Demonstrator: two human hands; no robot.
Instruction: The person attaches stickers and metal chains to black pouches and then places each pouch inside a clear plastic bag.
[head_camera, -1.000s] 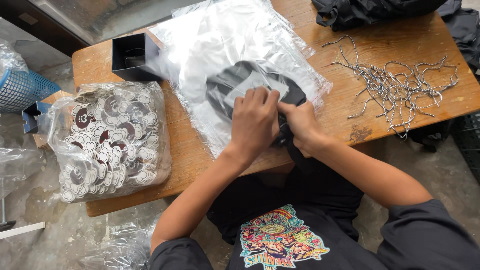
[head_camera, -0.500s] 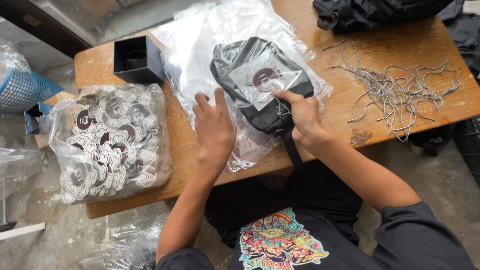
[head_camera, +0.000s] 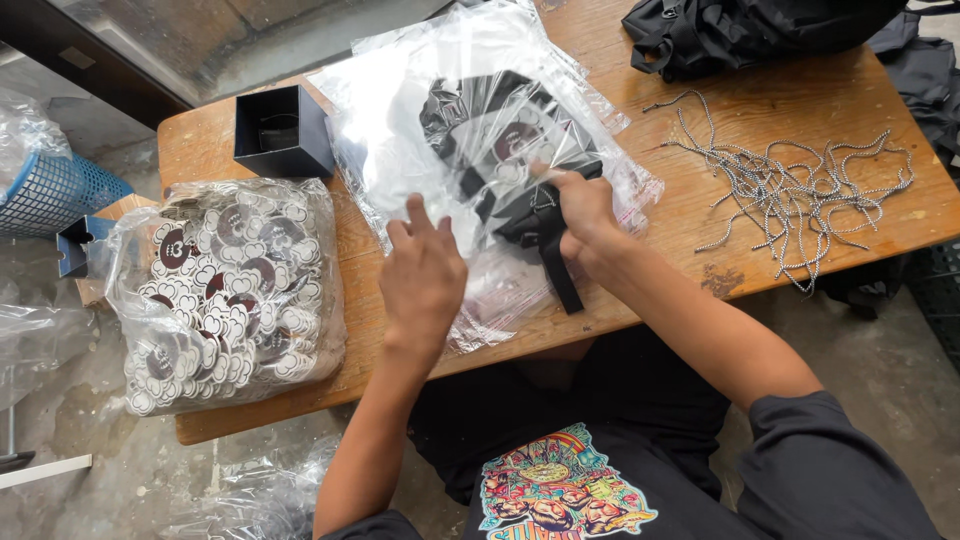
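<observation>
At the far left a blue mesh basket sits off the table's edge on the floor side. On the wooden table next to it lies a clear bag of round tags, white with dark red and black centres, bulging and reaching the table's front edge. Behind it stands a small black square box, open at the top.

The left hand hovers with fingers spread and loose over the near end of a stack of clear plastic bags, gripping nothing. In the middle, a black cloth pouch with a round white and dark red patch sits partly inside the top clear bag. The right hand is closed around the pouch's near end, where a black strap hangs toward the table's front edge.

Further right lies a loose tangle of grey speckled cords, and at the back right corner a heap of black fabric items.
</observation>
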